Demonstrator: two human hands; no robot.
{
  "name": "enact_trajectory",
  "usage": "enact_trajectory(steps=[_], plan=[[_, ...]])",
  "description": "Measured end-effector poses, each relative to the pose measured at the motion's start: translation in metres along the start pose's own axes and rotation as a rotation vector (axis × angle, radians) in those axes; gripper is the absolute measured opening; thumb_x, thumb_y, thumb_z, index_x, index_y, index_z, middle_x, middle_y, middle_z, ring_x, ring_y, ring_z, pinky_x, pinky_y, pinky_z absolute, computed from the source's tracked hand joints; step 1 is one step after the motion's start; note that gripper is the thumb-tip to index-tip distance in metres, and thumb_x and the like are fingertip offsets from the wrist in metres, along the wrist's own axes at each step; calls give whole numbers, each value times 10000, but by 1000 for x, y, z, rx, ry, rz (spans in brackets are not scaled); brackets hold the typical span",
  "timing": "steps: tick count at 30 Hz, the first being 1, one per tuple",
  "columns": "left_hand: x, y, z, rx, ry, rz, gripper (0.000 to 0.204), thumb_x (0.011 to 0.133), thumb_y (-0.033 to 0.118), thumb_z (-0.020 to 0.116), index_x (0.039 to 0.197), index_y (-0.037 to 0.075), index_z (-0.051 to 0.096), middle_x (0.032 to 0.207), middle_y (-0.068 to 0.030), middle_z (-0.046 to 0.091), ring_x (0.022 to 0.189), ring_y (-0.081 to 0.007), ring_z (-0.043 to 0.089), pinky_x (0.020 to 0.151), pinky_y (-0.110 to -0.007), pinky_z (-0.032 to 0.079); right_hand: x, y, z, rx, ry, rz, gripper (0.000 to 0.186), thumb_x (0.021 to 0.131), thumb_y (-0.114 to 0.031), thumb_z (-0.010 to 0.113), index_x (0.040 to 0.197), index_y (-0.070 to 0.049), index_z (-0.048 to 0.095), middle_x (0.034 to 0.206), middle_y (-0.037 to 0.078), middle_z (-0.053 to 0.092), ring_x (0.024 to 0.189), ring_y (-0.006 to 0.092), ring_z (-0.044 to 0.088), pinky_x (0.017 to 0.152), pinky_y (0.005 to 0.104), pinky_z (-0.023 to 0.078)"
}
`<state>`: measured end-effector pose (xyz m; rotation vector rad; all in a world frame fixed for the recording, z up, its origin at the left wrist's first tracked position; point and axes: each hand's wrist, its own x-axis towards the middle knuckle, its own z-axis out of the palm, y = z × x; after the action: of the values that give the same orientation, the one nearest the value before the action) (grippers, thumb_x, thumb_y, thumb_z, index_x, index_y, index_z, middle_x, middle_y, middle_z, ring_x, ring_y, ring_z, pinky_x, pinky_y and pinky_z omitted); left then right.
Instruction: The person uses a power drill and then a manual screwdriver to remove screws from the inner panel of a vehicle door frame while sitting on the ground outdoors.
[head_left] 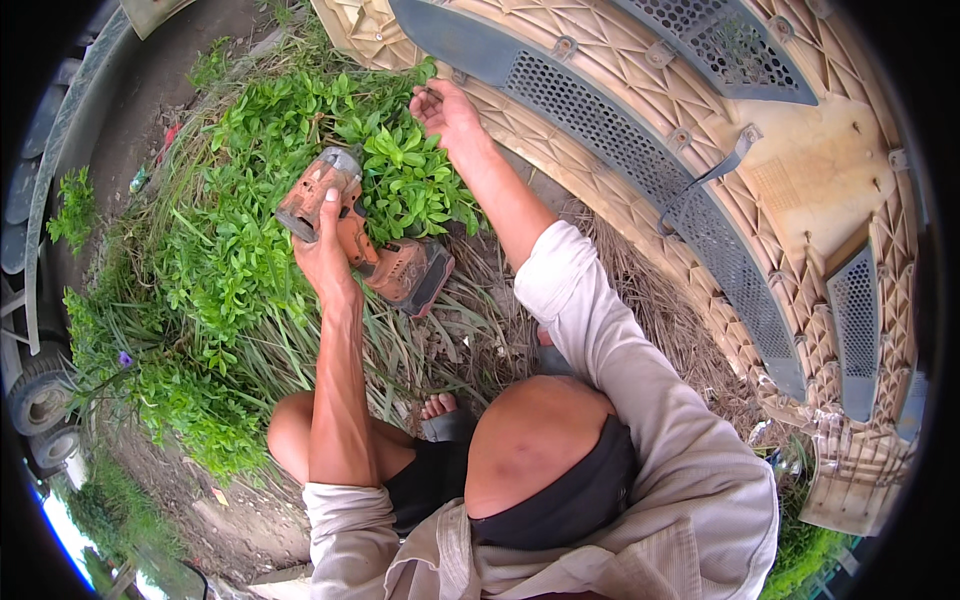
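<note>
My left hand (325, 250) is wrapped around the body of a worn orange cordless driver (357, 235). The tool's grey nose points up and away, and its battery base hangs toward the lower right, over dry grass. My right hand (445, 112) is stretched out to the near edge of a large tan plastic panel (640, 155). Its fingers are curled together, close to green leaves. Whatever small thing they may hold is too small to make out. Dark perforated mesh inserts (600, 100) run along the panel.
Leafy green plants (230, 200) spread in front and to the left. Dry grass (480, 320) covers the ground by my bare knees. A bent dark strap (735, 155) sticks up from the panel. Vehicle wheels (42, 405) stand at the far left.
</note>
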<state>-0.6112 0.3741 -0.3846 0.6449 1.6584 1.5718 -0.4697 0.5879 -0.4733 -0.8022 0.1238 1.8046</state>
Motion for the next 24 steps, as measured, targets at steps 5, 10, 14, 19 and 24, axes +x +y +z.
enact_trajectory(steps=[5,10,14,19,24], plan=[[-4,26,-11,-231,-162,-17,611,968,399,690,1422,45,486,1279,-120,657,1099,-247,670,951,-391,538,-71,-33,46,-113,-154,-72,189,956,-134,615,1080,-9,545,903,161,635,726,198,617,637,358,586],[19,32,-6,-329,-260,-50,654,996,558,574,1408,56,498,1274,-121,660,961,-257,699,801,-349,579,-102,-65,93,-414,-335,-345,225,976,-114,588,1139,27,522,959,179,628,838,263,670,682,402,604],[22,34,5,-457,-301,-102,634,1010,572,527,1372,51,542,1211,-119,681,862,-239,702,740,-333,557,-92,-66,111,-286,-344,-283,180,1010,-68,533,1132,60,500,1060,203,597,932,316,675,807,444,637],[26,23,9,-486,-349,-149,724,965,624,575,1340,4,566,1142,-130,687,837,-256,696,706,-340,578,-87,-89,109,-343,-416,-239,234,992,-21,538,1182,103,480,1006,243,642,857,366,718,740,495,660],[27,18,5,-485,-335,-171,695,981,621,540,1342,28,570,1168,-130,684,819,-237,694,730,-328,564,-84,-95,93,-514,-443,-290,276,994,-26,581,1229,98,506,1070,226,664,871,290,713,771,402,650]])
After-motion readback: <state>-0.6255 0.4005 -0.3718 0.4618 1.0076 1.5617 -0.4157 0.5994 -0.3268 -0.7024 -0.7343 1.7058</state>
